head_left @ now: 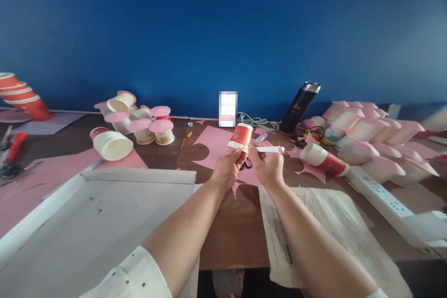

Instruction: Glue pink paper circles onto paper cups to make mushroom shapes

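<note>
My left hand (225, 168) is closed around the lower part of a red and white paper cup (241, 135), held up over the table. In my right hand (269, 166) is a white marker pen (268, 149) with an orange end, pointing right. The pen's other end is hidden by my fingers near the cup's lower right side. Beneath both hands lies cut pink paper (213, 140). A purple object (260, 138) is just behind my right hand, and black loops (246, 165) show below the cup.
Paper cups with pink discs (140, 131) stand at the left. Stacked cups (324, 159), a black flask (301, 108) and a power strip (386, 198) are at the right. A shallow white box (129, 214) fills the front left, with a printed sheet (331, 223) front right.
</note>
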`<state>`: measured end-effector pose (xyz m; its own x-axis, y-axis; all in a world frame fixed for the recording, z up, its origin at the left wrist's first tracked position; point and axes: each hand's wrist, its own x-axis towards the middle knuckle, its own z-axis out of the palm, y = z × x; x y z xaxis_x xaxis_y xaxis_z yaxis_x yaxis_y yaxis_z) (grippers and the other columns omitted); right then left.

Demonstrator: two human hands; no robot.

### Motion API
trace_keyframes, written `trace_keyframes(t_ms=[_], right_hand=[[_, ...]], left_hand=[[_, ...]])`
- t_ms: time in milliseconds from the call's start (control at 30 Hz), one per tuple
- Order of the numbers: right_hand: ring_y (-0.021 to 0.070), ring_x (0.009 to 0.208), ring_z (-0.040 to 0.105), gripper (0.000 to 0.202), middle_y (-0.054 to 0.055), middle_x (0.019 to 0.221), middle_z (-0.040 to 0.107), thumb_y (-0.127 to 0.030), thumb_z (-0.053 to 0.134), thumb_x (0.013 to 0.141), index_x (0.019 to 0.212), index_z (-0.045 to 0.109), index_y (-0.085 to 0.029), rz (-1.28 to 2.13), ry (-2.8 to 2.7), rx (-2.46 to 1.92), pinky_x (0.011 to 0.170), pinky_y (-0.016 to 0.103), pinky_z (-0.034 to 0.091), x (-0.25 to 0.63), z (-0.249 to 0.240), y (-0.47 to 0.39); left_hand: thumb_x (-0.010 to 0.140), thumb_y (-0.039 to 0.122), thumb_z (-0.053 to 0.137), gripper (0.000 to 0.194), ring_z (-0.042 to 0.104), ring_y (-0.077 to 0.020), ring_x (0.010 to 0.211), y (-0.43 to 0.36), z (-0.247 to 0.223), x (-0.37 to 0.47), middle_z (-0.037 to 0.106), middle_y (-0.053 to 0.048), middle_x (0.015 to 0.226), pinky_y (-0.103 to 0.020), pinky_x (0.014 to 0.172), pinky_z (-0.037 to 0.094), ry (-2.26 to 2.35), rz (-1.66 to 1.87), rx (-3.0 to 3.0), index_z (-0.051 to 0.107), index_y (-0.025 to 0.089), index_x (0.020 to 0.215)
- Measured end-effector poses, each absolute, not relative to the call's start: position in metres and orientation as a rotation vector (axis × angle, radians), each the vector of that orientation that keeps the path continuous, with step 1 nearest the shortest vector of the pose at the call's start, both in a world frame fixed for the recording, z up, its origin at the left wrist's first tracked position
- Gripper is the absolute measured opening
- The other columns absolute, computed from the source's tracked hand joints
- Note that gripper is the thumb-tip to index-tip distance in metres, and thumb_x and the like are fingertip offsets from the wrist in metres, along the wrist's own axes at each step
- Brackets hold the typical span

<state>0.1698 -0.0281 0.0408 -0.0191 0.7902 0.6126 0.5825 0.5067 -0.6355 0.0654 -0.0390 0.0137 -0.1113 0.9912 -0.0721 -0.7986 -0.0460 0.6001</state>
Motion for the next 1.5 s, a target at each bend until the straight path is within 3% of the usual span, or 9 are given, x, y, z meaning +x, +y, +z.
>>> trace_keyframes(t_ms=[767,1300,1500], right_hand=[[0.0153,0.063,0.063,0.023,0.005,0.078,0.069,-0.037,0.052,0.086,0.09,0.066,-0.019,0.209,-1.643,-1.102,0.059,0.025,0.048,0.1708,0.0352,-0.0237],[0.0141,0.049,0.056,0.03,0.0,0.054,0.063,-0.041,0.053,0.083,0.064,0.062,-0.019,0.229,-1.703,-1.176,0.054,0.025,0.042,0.1711,0.0404,-0.027],[0.0147,0.05,0.058,0.03,0.001,0.056,0.064,-0.043,0.053,0.084,0.07,0.063,-0.019,0.29,-1.719,-1.167,0.054,0.025,0.043,0.171,0.0403,-0.0272]], left_hand=[[0.066,0.018,0.075,0.012,0.06,-0.0115,0.082,-0.0419,0.0171,0.0669,0.065,-0.005,0.084,-0.026,0.09,0.043,0.573,1.583,0.451,0.067,0.011,0.073],[0.067,0.017,0.075,0.012,0.06,-0.0103,0.076,-0.0402,0.0154,0.0655,0.065,-0.005,0.079,-0.026,0.09,0.043,0.585,1.591,0.437,0.069,0.01,0.075],[0.07,0.016,0.072,0.009,0.06,-0.0099,0.078,-0.0407,0.016,0.0652,0.066,-0.005,0.082,-0.025,0.091,0.043,0.585,1.594,0.438,0.07,0.01,0.077]])
